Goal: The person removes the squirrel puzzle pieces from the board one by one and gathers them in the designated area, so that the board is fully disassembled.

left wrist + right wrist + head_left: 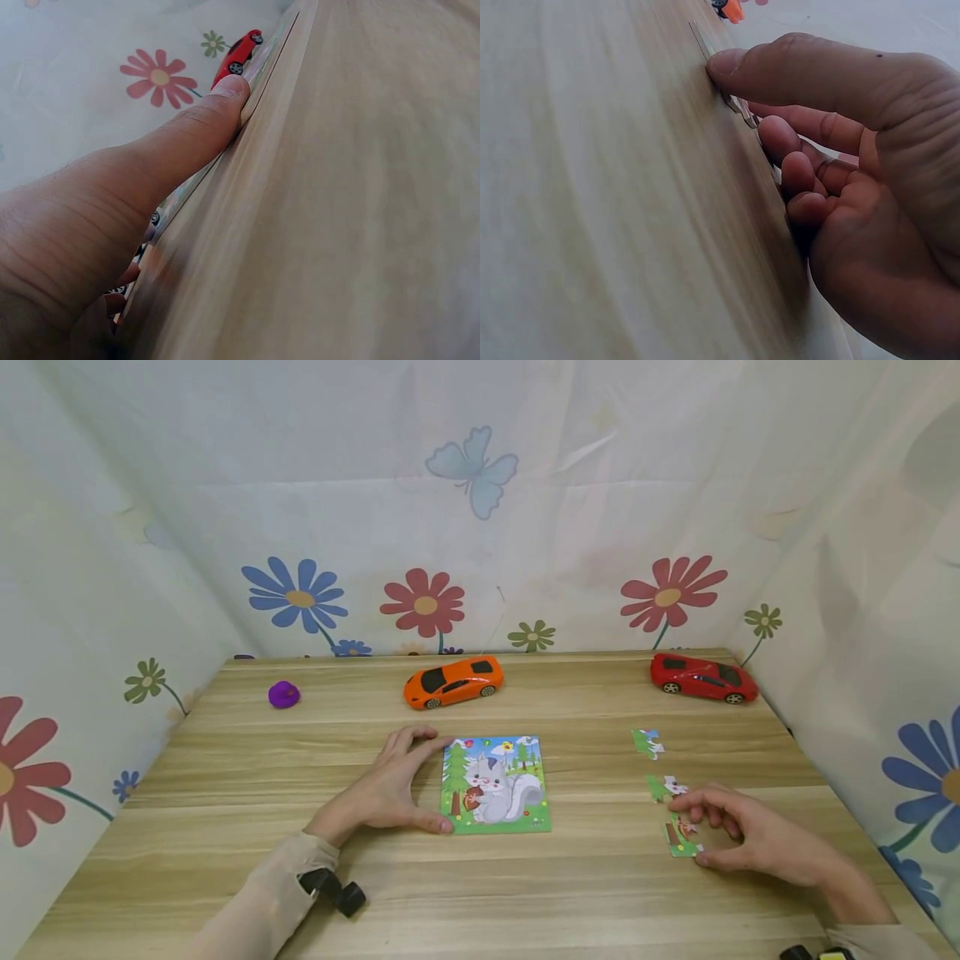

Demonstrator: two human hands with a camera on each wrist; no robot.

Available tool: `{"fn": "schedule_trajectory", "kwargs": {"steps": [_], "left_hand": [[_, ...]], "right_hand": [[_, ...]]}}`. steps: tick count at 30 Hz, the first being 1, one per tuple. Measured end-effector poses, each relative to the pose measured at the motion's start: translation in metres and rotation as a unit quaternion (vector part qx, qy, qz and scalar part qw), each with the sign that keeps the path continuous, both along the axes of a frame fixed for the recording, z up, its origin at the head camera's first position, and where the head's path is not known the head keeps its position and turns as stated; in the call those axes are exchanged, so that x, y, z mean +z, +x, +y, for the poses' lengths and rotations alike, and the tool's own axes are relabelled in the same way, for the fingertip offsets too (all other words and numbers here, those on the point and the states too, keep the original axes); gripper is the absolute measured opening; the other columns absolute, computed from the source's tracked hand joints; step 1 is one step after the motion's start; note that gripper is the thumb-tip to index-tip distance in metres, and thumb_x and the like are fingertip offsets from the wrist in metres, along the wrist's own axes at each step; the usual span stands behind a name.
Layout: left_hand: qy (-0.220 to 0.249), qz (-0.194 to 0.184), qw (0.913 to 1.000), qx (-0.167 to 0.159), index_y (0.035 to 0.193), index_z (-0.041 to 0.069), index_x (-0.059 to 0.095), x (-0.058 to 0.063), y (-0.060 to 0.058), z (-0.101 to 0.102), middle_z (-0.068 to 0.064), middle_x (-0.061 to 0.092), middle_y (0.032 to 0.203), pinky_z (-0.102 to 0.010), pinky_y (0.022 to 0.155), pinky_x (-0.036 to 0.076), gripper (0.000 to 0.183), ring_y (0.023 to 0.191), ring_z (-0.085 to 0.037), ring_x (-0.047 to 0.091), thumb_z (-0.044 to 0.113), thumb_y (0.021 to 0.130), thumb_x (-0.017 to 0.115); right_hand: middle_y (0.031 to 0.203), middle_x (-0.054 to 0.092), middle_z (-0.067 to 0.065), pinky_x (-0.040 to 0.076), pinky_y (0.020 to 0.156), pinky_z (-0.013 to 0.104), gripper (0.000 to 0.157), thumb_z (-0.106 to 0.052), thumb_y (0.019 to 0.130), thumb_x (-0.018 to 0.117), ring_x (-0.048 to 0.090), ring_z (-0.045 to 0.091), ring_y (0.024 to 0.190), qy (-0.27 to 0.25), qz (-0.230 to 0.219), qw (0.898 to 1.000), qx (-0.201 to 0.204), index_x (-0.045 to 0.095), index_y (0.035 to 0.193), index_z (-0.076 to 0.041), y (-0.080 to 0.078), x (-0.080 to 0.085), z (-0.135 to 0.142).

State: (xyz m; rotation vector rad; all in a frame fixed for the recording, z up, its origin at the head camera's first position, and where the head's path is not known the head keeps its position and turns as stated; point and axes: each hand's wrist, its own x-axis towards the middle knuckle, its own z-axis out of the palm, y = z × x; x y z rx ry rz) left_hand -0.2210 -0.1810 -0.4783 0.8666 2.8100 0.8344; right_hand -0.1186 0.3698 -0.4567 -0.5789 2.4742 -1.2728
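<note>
Quietly, the left hand [375, 793] rests on the wooden tabletop [570, 893] with thumb and fingers spread wide along the left side of a flat squirrel picture [495, 785], the thumb touching its lower left corner and a fingertip at the upper left one. The picture lies flat near the middle of the table, showing a grey squirrel with a brown nut among green trees. Well apart from it, toward the person's right, three small jigsaw pieces stand in a loose column: the top piece [642, 742] lies by itself, the middle piece [656, 788] is just beside the fingers, and the lowest piece [672, 837] lies on the wood between the thumb and forefinger of the right hand [772, 839]. That hand is narrow, pinching the lowest piece at its edges, its other fingers curled inward; the right wrist view shows the thumb tip against the piece's edge, low over the table. Farther back are a purple toy [284, 695] at the left, an orange car [453, 685] behind the picture and a red car [703, 677] at the right, in front of a pale cloth [562, 535] printed with flowers and a blue butterfly [474, 470]
</note>
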Motion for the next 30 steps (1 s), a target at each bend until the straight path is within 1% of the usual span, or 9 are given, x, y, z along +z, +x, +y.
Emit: {"fn": "schedule_trajectory", "kwargs": {"steps": [8, 16, 20, 25, 30], "left_hand": [[0.002, 0.006, 1.0000, -0.006, 0.172, 0.024, 0.044, -0.0007, -0.0001, -0.0011, -0.012, 0.032, 0.173, -0.070, 0.128, 0.033, 0.136, 0.159, -0.037, 0.027, 0.084, 0.061, 0.095], [0.000, 0.008, 1.0000, -0.005, 0.172, 0.025, 0.044, -0.0006, -0.0005, -0.0009, -0.012, 0.031, 0.174, -0.070, 0.127, 0.034, 0.136, 0.159, -0.037, 0.028, 0.086, 0.061, 0.094], [-0.001, 0.006, 1.0000, -0.004, 0.172, 0.025, 0.044, 0.0002, 0.0000, -0.0007, -0.013, 0.031, 0.174, -0.070, 0.127, 0.034, 0.136, 0.159, -0.038, 0.028, 0.085, 0.061, 0.094], [-0.001, 0.005, 1.0000, -0.004, 0.172, 0.024, 0.044, 0.0013, 0.0010, -0.0004, -0.013, 0.031, 0.174, -0.070, 0.127, 0.034, 0.135, 0.158, -0.038, 0.028, 0.083, 0.062, 0.095], [-0.002, 0.003, 1.0000, -0.004, 0.172, 0.024, 0.044, 0.0022, 0.0017, -0.0001, -0.012, 0.031, 0.173, -0.070, 0.127, 0.034, 0.135, 0.158, -0.038, 0.028, 0.083, 0.062, 0.095]], "right_hand": [[0.121, 0.056, 0.010, 0.049, 0.081, 0.023, 0.059, -0.015, 0.095, 0.089, 0.054, 0.017, 0.105, -0.002, -0.016, 1.000, 0.004, 0.064, 0.148, -0.011, -0.0016, -0.0002, 0.0004], [0.120, 0.058, 0.014, 0.050, 0.081, 0.025, 0.058, -0.019, 0.094, 0.091, 0.056, 0.017, 0.105, -0.005, -0.025, 1.000, -0.007, 0.065, 0.146, -0.013, -0.0004, 0.0026, 0.0018], [0.119, 0.058, 0.016, 0.049, 0.078, 0.027, 0.060, -0.019, 0.095, 0.090, 0.055, 0.018, 0.104, -0.004, -0.029, 1.000, -0.009, 0.063, 0.148, -0.012, -0.0009, 0.0035, 0.0031], [0.123, 0.057, 0.017, 0.050, 0.082, 0.025, 0.067, -0.017, 0.095, 0.090, 0.055, 0.019, 0.107, -0.013, -0.054, 0.998, -0.024, 0.058, 0.153, -0.008, -0.0017, 0.0041, 0.0026], [0.124, 0.057, 0.018, 0.053, 0.086, 0.022, 0.069, -0.016, 0.095, 0.089, 0.057, 0.021, 0.109, -0.030, -0.052, 0.997, -0.055, 0.056, 0.156, -0.006, -0.0005, 0.0071, 0.0001]]}}
